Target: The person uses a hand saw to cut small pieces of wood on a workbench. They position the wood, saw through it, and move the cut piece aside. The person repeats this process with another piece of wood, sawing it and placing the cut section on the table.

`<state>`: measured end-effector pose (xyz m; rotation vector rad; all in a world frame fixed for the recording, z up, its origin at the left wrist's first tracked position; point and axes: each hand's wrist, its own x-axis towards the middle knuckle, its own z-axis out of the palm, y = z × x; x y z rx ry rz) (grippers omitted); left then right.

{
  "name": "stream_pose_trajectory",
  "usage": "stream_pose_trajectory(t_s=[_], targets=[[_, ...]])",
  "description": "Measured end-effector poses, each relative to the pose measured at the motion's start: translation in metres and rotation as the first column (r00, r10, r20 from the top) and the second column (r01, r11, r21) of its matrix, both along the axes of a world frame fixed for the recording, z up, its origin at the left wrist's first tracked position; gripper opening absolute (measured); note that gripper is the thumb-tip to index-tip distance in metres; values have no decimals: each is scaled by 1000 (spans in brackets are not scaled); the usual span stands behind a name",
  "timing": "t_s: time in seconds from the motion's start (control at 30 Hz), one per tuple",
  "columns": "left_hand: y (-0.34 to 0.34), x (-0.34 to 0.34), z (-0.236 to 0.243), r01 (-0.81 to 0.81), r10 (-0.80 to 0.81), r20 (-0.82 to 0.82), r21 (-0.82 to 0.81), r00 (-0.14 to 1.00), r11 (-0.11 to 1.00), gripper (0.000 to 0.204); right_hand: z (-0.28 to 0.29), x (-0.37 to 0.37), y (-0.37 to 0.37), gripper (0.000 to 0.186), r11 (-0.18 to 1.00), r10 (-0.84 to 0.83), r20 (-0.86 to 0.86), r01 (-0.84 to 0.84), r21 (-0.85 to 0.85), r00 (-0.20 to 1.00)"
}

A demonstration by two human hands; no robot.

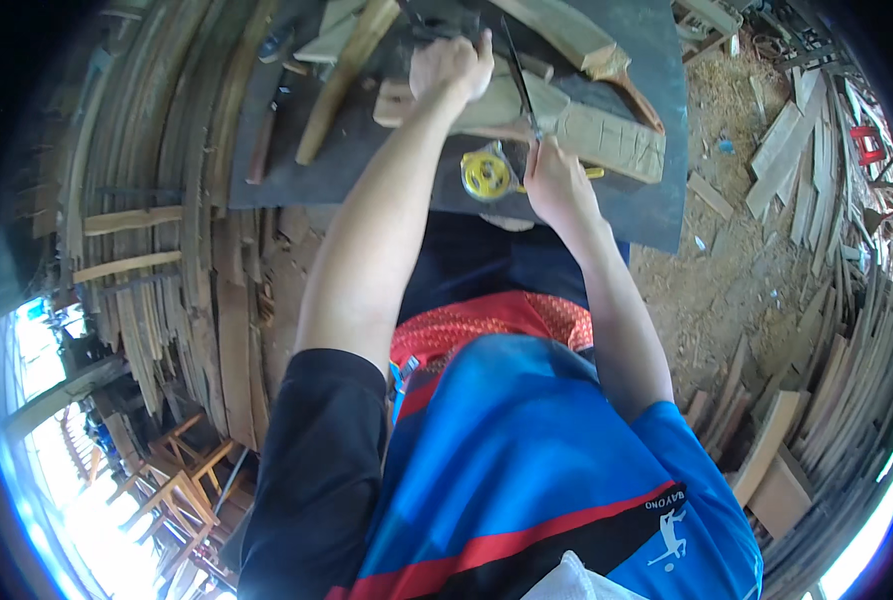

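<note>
While a long, thin, dark-bladed tool [518, 75] is gripped in the closed fingers of the right hand [563, 188], its blade is pointed away from the body, and a pale wooden block [611, 138] marked with dark lines is seen beside it on the dark worktop [656, 60]. The left hand [451, 70] is held farther out, with its fingers curled; whether anything is gripped by them cannot be told. A yellow tape measure [486, 174] is set just beside the right hand.
</note>
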<state>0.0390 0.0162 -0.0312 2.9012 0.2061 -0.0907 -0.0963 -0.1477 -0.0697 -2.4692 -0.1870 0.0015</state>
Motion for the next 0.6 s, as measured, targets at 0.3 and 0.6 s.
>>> stream_pose_trajectory(t_s=[0.3, 0.6], targets=[[0, -1, 9, -18, 18, -24, -14, 1000, 1000, 77, 2, 0, 1, 30, 999, 9, -73, -7, 34, 997], [-1, -4, 9, -27, 27, 13, 18, 1000, 999, 73, 6, -2, 1, 30, 998, 29, -46, -26, 49, 999]])
